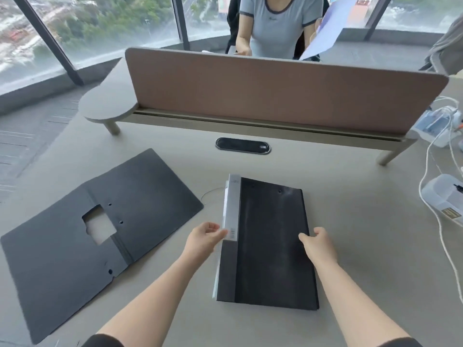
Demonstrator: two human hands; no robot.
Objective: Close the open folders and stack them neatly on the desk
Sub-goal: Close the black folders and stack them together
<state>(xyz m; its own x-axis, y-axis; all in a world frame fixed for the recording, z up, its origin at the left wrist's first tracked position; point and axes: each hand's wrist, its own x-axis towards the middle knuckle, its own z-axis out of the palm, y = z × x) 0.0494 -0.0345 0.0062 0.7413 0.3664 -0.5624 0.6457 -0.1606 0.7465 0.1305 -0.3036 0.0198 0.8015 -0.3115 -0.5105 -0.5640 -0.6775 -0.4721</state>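
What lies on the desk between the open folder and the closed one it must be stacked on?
Nothing visible. Bare desk separates the open folder from the closed folder, apart from the left hand at the closed folder's spine.

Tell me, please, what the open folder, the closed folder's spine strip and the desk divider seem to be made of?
The open folder, lying flat, looks like matte dark grey plastic sheet: thin, with clean punched holes and a cut window. The spine strip on the closed folder appears to be smooth silvery plastic or metal; it catches light. The divider looks covered in brown felt-like fabric, with a soft, non-reflective face.
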